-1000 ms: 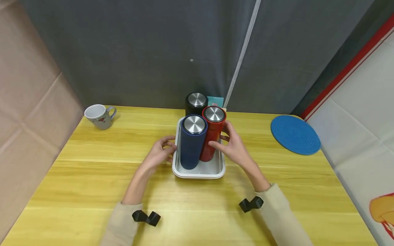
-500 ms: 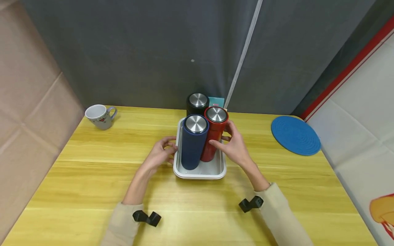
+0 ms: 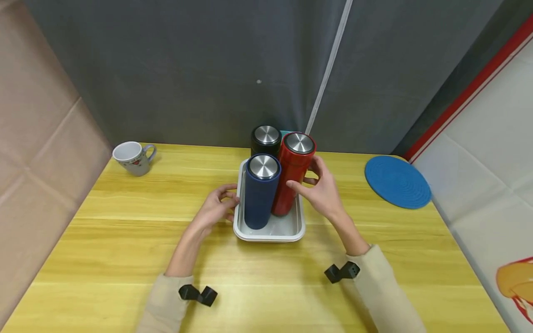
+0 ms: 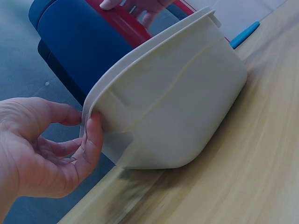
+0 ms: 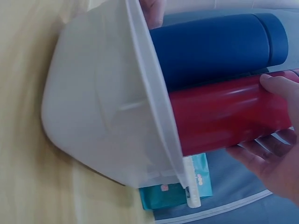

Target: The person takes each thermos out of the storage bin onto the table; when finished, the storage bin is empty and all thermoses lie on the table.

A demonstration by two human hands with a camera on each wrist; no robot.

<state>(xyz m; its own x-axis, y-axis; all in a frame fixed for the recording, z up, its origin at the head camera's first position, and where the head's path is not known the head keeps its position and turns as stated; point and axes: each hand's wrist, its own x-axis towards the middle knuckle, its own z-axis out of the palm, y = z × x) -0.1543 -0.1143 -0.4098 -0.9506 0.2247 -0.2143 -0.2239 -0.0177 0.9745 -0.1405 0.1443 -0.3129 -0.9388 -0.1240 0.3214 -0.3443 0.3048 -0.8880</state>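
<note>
A white plastic bin (image 3: 269,239) stands on the table, with a dark blue thermos flask (image 3: 260,201) and a red one in it. My left hand (image 4: 51,147) pinches the bin's rim at its left side, thumb and fingers on either face of the rim. My right hand (image 3: 324,190) grips the red thermos flask (image 5: 224,112) from its right side, thumb toward me and fingers behind. The red flask tilts slightly to the right, its steel lid higher than the blue one's; the bin wall hides its base in the right wrist view. Behind both is a black flask (image 3: 265,147), mostly hidden.
A teal packet (image 5: 163,197) and a small white stick-like item (image 5: 192,184) lie behind the bin. At the back left sits a patterned mug (image 3: 135,158). A round blue mat (image 3: 398,181) lies at the back right. A grey curtain (image 3: 187,74) hangs along the table's far edge.
The red flask has risen and shifted slightly right in my right hand, now covering more of the teal packet. My left hand and the bin stay in place.
</note>
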